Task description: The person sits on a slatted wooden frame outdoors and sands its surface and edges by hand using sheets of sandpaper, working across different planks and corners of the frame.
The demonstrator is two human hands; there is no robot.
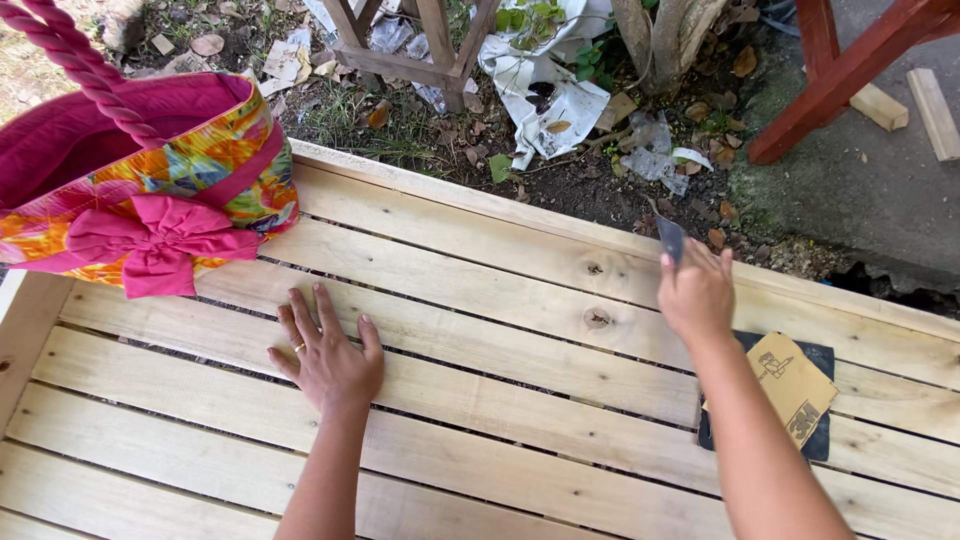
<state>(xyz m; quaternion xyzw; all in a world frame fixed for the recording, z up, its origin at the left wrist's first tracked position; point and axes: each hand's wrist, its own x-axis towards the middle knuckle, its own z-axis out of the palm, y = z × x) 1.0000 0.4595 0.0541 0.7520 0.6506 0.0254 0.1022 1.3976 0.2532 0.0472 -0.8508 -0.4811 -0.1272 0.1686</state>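
The left hand (328, 358) lay flat, fingers spread, on the slatted wooden surface (480, 330); the right hand (695, 292) pinched sandpaper (670, 238) (spare sheets (795, 385) nearby), with sanding seemingly unfinished.

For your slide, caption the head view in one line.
Left hand flat on slatted wooden top; right hand presses dark sandpaper piece against it.

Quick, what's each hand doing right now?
Left hand: open, flat on the wooden slats.
Right hand: closed on a dark piece of sandpaper.

Bag (150, 190) on slatted table (500, 420) far left; sandpaper sheets (795, 385) right, near edge.
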